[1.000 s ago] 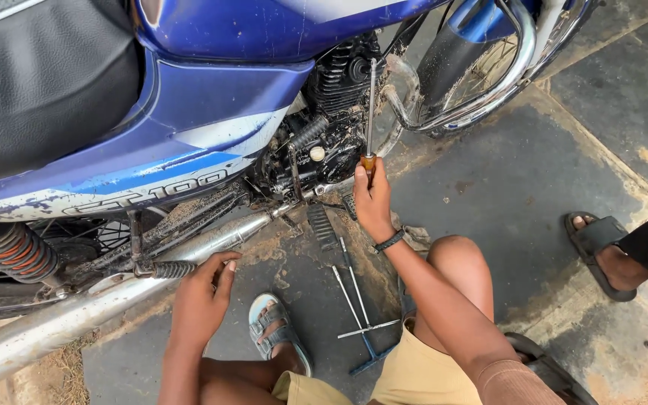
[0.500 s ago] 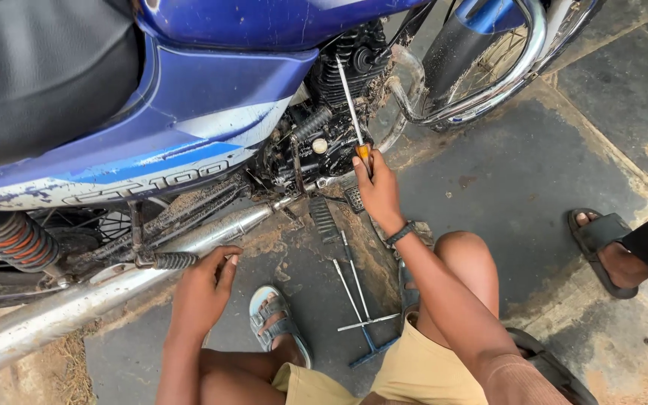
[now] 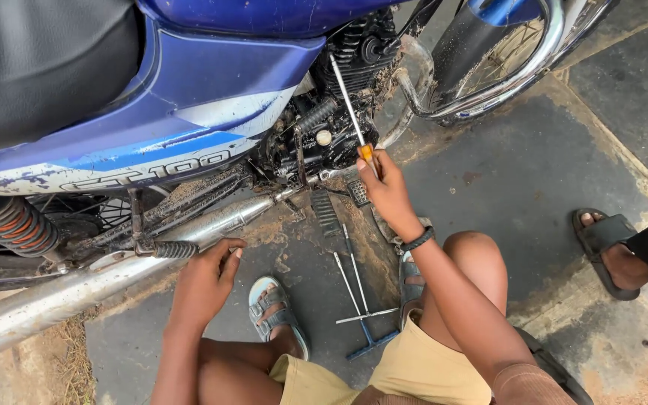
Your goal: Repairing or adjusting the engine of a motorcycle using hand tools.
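Note:
I squat beside a blue motorcycle (image 3: 211, 97). My right hand (image 3: 386, 187) grips the orange handle of a long screwdriver (image 3: 349, 105), its metal shaft slanting up and left across the black engine (image 3: 339, 112). My left hand (image 3: 208, 277) rests with loosely curled fingers on the ground, just below the chrome exhaust pipe (image 3: 114, 274) and the rubber footpeg (image 3: 174, 249); it holds nothing.
T-handle wrenches (image 3: 358, 300) lie on the dark concrete between my sandalled feet (image 3: 275, 307). Another person's sandalled foot (image 3: 609, 251) and hand stand at the right edge. The front wheel and chrome crash guard (image 3: 504, 82) fill the upper right. Dirt and dry grass lie at lower left.
My right hand has tilted the screwdriver from upright to leaning left and lowered it slightly toward the engine. The left hand stays near the exhaust pipe.

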